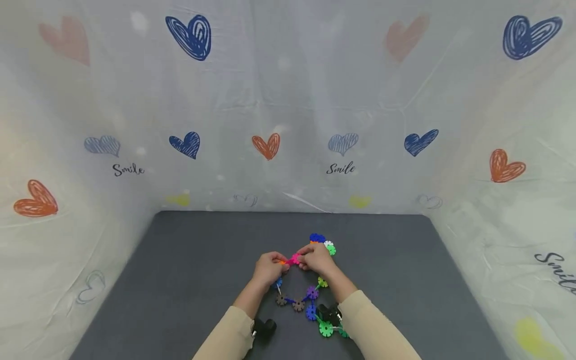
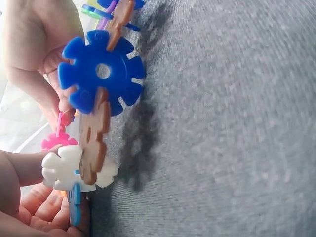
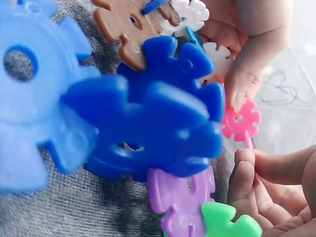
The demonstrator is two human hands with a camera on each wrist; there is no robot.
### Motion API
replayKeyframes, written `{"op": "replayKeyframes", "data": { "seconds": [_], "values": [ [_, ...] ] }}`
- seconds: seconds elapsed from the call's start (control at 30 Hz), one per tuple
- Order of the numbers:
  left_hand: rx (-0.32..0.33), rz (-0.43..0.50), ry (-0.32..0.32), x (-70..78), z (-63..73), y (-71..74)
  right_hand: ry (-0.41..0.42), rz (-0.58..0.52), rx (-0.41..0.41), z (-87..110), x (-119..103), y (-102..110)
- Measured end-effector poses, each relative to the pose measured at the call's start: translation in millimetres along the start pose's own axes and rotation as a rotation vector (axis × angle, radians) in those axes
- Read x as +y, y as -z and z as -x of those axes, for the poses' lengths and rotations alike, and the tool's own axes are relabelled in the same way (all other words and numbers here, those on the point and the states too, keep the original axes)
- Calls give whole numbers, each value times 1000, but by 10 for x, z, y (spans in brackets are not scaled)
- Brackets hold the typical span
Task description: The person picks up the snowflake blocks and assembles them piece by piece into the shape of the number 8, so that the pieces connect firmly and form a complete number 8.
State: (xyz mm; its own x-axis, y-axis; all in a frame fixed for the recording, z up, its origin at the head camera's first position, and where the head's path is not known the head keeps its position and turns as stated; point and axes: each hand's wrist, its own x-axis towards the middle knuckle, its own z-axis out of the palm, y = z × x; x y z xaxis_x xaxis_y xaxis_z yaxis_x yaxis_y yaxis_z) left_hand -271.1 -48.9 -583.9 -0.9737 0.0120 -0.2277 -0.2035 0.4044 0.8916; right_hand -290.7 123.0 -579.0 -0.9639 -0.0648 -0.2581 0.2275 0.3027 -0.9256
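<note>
Interlocking plastic flower discs form a chain on the dark tabletop. My left hand [image 1: 268, 268] pinches a pink disc [image 3: 240, 120] at the chain's end, beside an orange disc [image 1: 282, 262]. Opposite it, my right hand [image 1: 316, 258] pinches a second pink disc [image 3: 249, 142], seen edge-on, which meets the first at its rim. From my left hand the chain runs through a white disc [image 2: 64, 168], a brown disc [image 2: 95, 136] and a blue disc [image 2: 102, 72]. It curves round to a purple disc [image 1: 312, 293] and a yellow-green disc [image 1: 322, 282] below my right hand.
Beyond my right hand lie more joined discs, including blue ones [image 1: 317, 237] and a green disc [image 1: 330, 248]. Another branch with a green disc [image 1: 326, 329] passes near my right wrist. Black wrist cameras [image 1: 264, 327] sit at both cuffs. Heart-printed curtains [image 1: 288, 100] surround the table [image 1: 202, 250].
</note>
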Motion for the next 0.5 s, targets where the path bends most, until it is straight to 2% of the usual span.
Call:
{"op": "replayKeyframes", "data": {
  "seconds": [0.07,0.33,0.5],
  "values": [
    [-4,4,-15,35,-21,-1,-2,-5,21,-14,-29,32],
    [-20,-3,35,9,-1,19,-12,47,13,8,-8,40],
    [-21,17,-5,33,-26,2,16,38,34,3,-17,74]
  ]
}}
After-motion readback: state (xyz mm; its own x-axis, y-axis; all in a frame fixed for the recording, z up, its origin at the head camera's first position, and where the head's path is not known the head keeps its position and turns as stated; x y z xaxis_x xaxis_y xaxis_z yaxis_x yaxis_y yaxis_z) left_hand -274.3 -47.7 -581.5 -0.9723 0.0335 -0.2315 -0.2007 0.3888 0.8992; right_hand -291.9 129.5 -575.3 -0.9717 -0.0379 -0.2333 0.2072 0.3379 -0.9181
